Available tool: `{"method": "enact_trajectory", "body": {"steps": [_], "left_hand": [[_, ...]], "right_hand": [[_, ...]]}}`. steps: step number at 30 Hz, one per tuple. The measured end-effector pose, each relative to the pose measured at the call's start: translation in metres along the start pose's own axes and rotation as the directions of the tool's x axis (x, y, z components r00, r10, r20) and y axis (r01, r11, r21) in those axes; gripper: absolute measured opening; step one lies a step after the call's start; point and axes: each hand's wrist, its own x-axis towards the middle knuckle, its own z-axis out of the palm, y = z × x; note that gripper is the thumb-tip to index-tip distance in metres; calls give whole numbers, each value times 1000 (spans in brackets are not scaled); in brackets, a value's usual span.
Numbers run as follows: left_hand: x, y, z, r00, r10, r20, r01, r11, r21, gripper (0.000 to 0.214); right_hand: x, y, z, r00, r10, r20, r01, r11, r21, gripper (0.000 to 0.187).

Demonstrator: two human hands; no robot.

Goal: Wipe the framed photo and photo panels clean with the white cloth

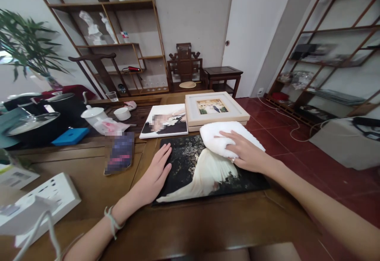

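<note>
A dark photo panel (pixel 184 174) showing a flowing white dress lies flat on the wooden table near its front edge. My left hand (pixel 154 174) rests on the panel's left edge, palm down, its fingers stretched out. With my right hand (pixel 242 150) I grip a folded white towel (pixel 219 132), which lies over the panel's upper right part and covers that corner. A ring shows on a finger of the right hand. Just behind the panel are a second photo panel (pixel 178 128) with a white border and a stack of pale frames (pixel 237 110) holding a small picture.
To the left stand a white power strip (pixel 62 193), a pixelated dark packet (pixel 121 154), a blue box (pixel 70 136), a lidded white teapot (pixel 95 114), a white cup (pixel 122 113) and dark pots (pixel 37 128). Behind the table are a wooden chair (pixel 184 65) and a side table (pixel 222 72).
</note>
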Motion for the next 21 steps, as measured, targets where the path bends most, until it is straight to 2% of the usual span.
{"method": "enact_trajectory", "body": {"steps": [3,7,10,12,15,18,21], "left_hand": [[0,-1,1,1000,-8,-3,8,1000,-4,46],[1,0,1,999,-35,9,35,999,-11,46],[1,0,1,999,-36,14,36,999,-10,46],[1,0,1,999,-33,14,33,999,-13,46],[0,1,1,999,-31,17,31,999,-30,46],[0,3,-1,999,-38,32,39,998,-50,47],[-1,5,-3,997,-65,52,68,996,-63,47]], "right_hand": [[-15,-20,-2,999,-14,45,15,1000,-18,32],[-48,-62,-5,991,-55,125,58,998,-24,28],[-68,-87,-6,988,-103,117,100,994,33,24],[-72,-93,-6,987,-122,105,117,992,56,24],[-61,-84,-7,985,-123,119,118,992,43,30],[-34,-59,-6,988,-93,123,92,996,15,33],[-7,-33,0,996,-49,77,49,999,3,34]]}}
